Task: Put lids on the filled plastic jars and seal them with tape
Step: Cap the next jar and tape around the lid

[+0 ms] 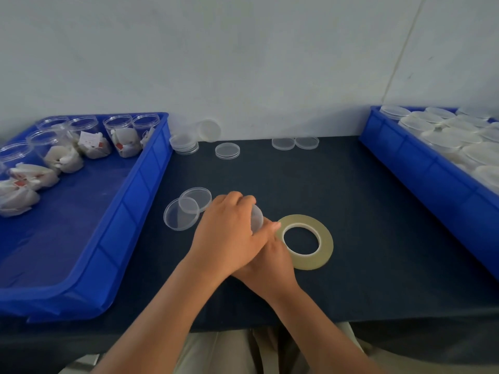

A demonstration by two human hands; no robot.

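My left hand [229, 230] curls over a clear plastic jar [258, 218] at the middle of the dark table, its fingers wrapped round the lidded top. My right hand [272, 259] lies under and behind the left one, mostly hidden; its fingers reach the jar's side, but how they hold it cannot be seen. A roll of yellowish tape [306, 241] lies flat just right of both hands. Two loose clear lids [186, 211] overlap to the left of my left hand.
A blue tray [129, 201] at the left holds several open jars filled with white sachets [89, 141]. A second blue tray [421, 168] at the right holds several lidded jars. More loose lids [227, 150] lie along the back near the wall. The table's front edge runs below my forearms.
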